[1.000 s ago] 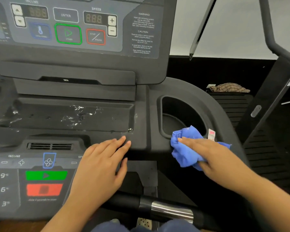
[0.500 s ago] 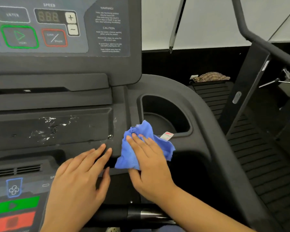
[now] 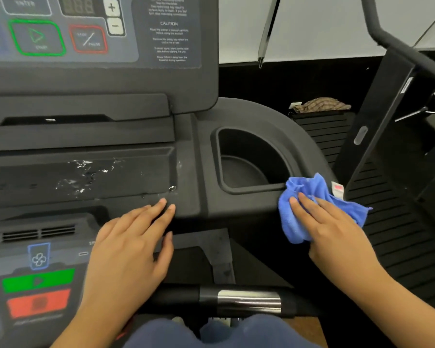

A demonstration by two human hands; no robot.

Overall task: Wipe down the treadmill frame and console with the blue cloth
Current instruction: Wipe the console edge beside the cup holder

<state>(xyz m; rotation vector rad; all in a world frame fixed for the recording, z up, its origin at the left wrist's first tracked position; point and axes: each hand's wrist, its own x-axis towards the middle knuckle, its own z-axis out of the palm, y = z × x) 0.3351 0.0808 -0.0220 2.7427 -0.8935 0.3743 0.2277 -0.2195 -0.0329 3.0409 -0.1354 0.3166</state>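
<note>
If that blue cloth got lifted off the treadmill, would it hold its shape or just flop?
The blue cloth would probably flop: it lies bunched in soft folds under the right hand. It likely weighs little, being thin at its edges. Its ribbed weave suggests it won't slip easily.

Part of the blue cloth [image 3: 299,209] was covered by the right hand [image 3: 337,229]. The console [image 3: 98,79] was cut off above and left of the cloth, its small print blurred.

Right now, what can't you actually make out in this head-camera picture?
- Frame surface under the blue cloth: hidden by the cloth and the right hand.
- Caution label: print too small and blurred.
- Cup holder floor: in shadow.
- Console: cut off by top and left edges.
</note>
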